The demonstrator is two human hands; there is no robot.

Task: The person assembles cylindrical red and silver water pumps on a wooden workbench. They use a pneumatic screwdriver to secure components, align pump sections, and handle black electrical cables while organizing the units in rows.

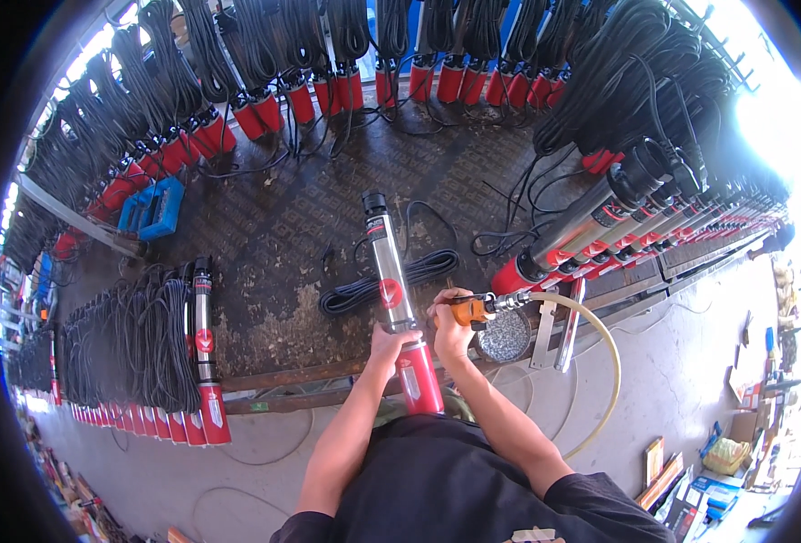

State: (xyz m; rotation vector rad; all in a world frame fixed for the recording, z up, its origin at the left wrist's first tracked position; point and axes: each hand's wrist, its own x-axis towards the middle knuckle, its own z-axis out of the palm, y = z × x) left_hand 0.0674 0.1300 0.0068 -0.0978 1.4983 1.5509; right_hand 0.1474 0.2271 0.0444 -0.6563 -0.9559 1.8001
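Note:
A submersible pump (388,262) with a steel body, black top cap and red lower casing lies in front of me. It slants from the worn workbench down toward my body. My left hand (394,345) is closed around it near the joint of steel and red. To the right of the pump, my right hand (452,321) grips an orange air screwdriver (475,309), its tip hidden by my fingers. A pale yellow air hose (614,362) curves away from the tool's fitting. Close to the right hand sits a round dish of small metal parts (504,337). Behind the pump lies a bundled black cable (390,282).
Red-and-steel pumps with coiled black cables (256,113) line the back of the workbench (265,217). More pumps (143,362) stand at left, and a long row of pumps (591,240) runs along the right. A blue carry case (151,209) rests at left. Boxes (717,493) lie on the floor.

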